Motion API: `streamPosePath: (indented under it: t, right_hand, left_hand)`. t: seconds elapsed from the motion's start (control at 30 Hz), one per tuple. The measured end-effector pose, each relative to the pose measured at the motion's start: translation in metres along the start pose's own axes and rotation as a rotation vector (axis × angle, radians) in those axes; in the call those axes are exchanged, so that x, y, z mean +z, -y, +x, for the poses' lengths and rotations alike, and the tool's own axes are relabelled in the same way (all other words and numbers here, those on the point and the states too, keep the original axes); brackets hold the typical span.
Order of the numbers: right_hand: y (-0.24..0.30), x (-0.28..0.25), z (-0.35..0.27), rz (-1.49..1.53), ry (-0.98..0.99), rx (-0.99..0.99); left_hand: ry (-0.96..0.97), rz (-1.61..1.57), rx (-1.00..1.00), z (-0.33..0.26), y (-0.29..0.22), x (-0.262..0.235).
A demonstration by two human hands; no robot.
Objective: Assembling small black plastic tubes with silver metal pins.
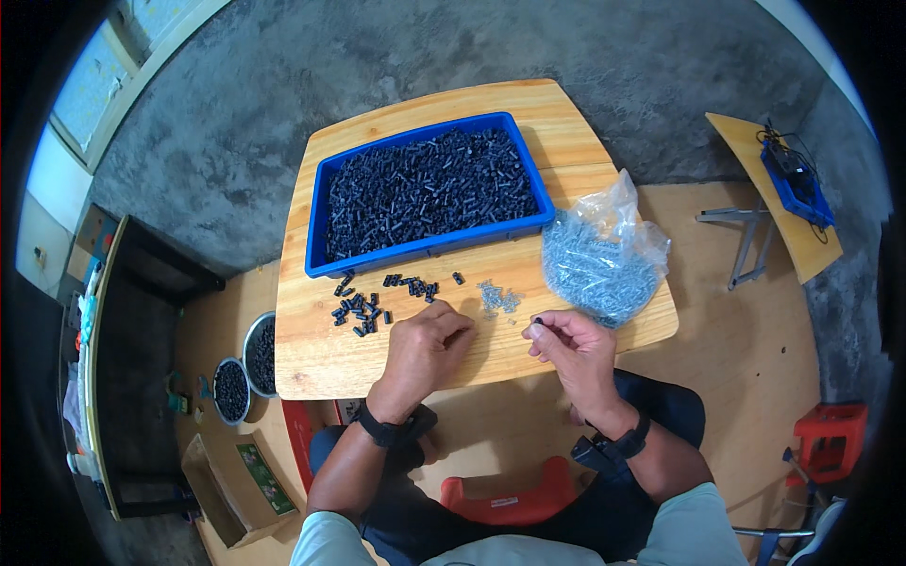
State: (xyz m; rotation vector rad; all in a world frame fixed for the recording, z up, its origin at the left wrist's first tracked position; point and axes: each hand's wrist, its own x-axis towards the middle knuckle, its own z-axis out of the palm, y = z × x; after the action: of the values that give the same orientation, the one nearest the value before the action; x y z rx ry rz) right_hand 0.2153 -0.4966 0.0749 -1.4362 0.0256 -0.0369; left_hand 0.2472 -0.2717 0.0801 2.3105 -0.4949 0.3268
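My left hand [429, 344] hovers over the near part of the wooden table [316, 375], its fingers curled together; whatever they may hold is hidden. Between the thumb and fingertips of my right hand [578, 351] is a small black piece [538, 321]. Just beyond my hands lies a little heap of small silvery metal pieces [495, 298], too fine to name. Loose short black tubular pieces [359, 313] are scattered past my left hand. A clear plastic bag [604, 269] full of similar silvery pieces stands beyond my right hand.
A blue tray [472, 238] heaped with black pieces fills the table's far side. Two metal bowls [247, 394] of dark pieces and a cardboard box [222, 495] sit on the floor at left. To the right are a small folding table [746, 151] and a red stool [830, 429].
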Motion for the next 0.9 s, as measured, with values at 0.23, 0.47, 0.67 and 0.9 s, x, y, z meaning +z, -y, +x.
streamPosePath:
  t: [0.23, 0.47, 0.67, 0.9]
  right_hand:
    - [-0.011, 0.002, -0.004, -0.051, 0.056, -0.019]
    - [-0.017, 0.005, -0.006, -0.148, 0.086, -0.077]
    - [-0.014, 0.008, -0.007, -0.173, 0.095, -0.067]
    - [-0.019, 0.017, -0.009, -0.149, 0.115, -0.091]
  left_hand:
    - [0.100, 0.107, 0.090, 0.002, -0.005, 0.002]
    - [0.142, 0.199, 0.098, 0.000, -0.007, 0.006]
    - [0.041, -0.021, 0.093, -0.003, -0.003, 0.005]
    - [0.147, -0.843, -0.289, -0.007, -0.007, 0.006]
